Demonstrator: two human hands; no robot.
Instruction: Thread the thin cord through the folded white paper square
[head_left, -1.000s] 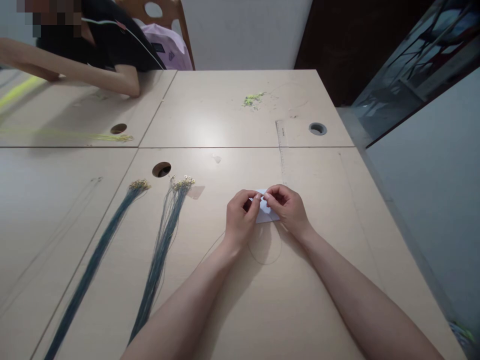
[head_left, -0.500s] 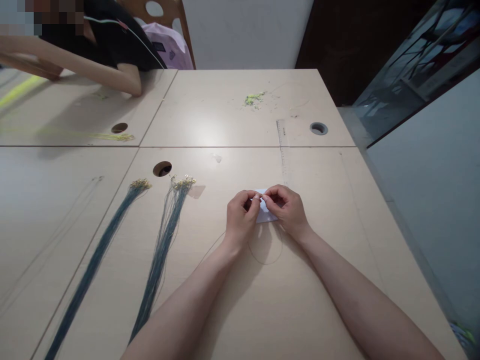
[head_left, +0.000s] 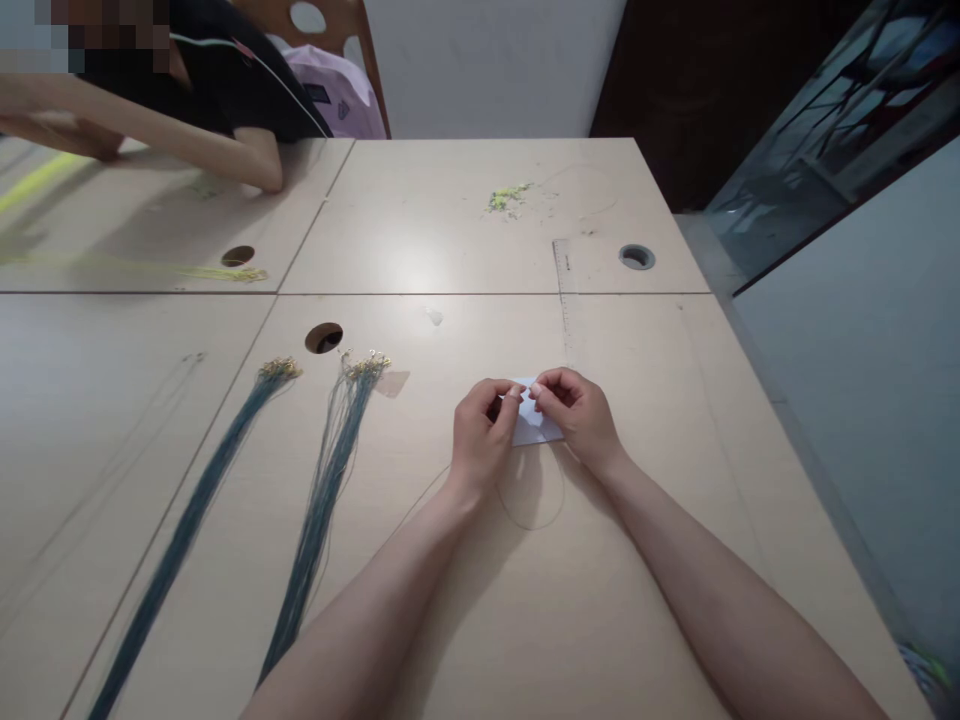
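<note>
on the wide pale table (head_left: 570,620) before you, the step in hand seems to be fine finger work on one thin cord (head_left: 531,527), and i judge that the next move calls for steady wrists and a very small, exact movement of the tips. to your left lie two long bundles of blue-green cords (head_left: 321,515), beside each other but apart, with gold-coloured ends (head_left: 367,366) at their far side; neither bundle is in your fingers. your left hand (head_left: 487,425) and your right hand (head_left: 583,415) are near each other, with a narrow gap between their fingertips. in each of them the thumb closes against the finger and seems to pinch the thin cord, though which part of it is too small to tell. below the fingertips is a white card (head_left: 534,425), partly covered by both hands; whether you touch it, i cannot tell. the thin cord makes a round loop between your wrists, nearer to your body than the card.
</note>
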